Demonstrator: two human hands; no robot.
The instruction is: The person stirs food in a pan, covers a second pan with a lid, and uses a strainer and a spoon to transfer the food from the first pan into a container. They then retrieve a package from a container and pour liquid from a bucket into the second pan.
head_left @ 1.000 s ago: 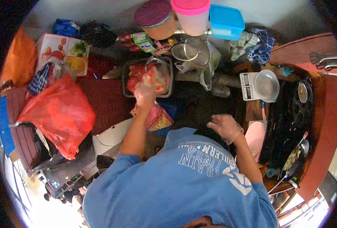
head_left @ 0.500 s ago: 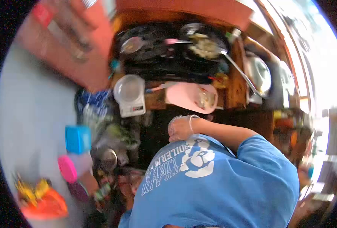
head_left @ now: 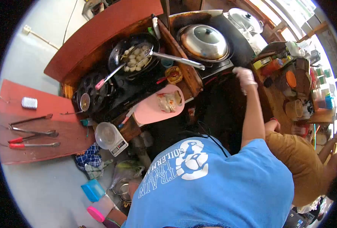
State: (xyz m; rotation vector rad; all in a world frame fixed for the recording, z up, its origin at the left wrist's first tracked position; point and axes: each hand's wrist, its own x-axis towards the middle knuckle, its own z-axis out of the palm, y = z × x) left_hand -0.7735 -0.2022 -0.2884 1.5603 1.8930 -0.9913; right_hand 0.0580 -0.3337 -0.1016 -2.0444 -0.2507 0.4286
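Recorded a dark tabletop (head_left: pixel 218 102) carrying a lidded pan (head_left: pixel 204 41), domed steel lid seated square, and an open wok (head_left: pixel 134 57) to the left of the lidded pan. Located the right hand (head_left: pixel 245 77) just right of the lidded pan and a little below it, above the tabletop, touching nothing visible. Gloved, fingers bent downward; cannot tell whether closed on anything small.

Judged as a reach along the hot side of the lidded pan. Recommended: keep the forearm raised off the burner area. Take the lid by its centre knob rather than the rim, and tilt it away to vent steam to the far side. Avoid knocking the long metal handle (head_left: pixel 178 60) lying left of the lidded pan and running back into the wok.

Not verifiable:
- Co-worker in an ochre shirt (head_left: pixel 301 167), below and right of the lidded pan, cut off by the frame edge.
- Contents under the lid, hidden.
- Left hand out of sight, presumably behind the blue-shirted torso.
- Food on the pink board (head_left: pixel 149 112), below and left of the lidded pan, too blurred to name.
- Bottles (head_left: pixel 270 67) right of the lidded pan, too small to identify.
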